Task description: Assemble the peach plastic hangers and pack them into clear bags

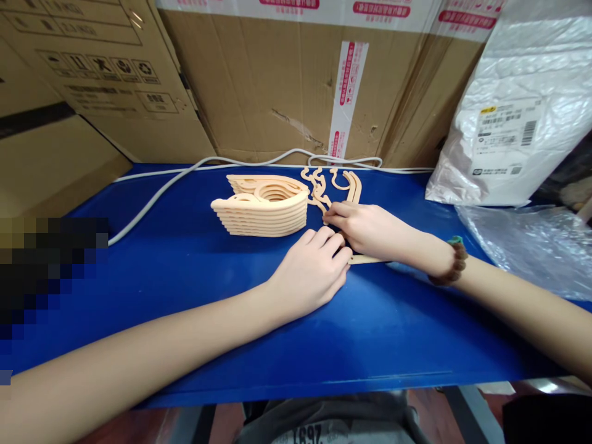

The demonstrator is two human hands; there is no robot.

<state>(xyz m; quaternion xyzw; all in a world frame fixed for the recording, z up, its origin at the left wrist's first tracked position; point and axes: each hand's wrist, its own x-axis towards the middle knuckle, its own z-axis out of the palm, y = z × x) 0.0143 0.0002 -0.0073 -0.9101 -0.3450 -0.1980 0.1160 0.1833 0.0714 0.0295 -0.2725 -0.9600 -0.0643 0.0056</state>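
Observation:
A stack of several peach-coloured folded plastic hangers stands on the blue table. Just right of it lies an unfolded peach hanger, its hook and arms spread out. My right hand rests on that hanger with fingers curled round its middle part. My left hand lies knuckles up beside it, fingertips bent down onto the same hanger near the right hand. A thin peach arm of the hanger pokes out under my right wrist, which wears a brown bead bracelet.
Cardboard boxes wall off the back of the table. A white cable runs along the far edge. A white plastic parcel bag and clear plastic wrap lie at the right. A blurred patch covers the left edge.

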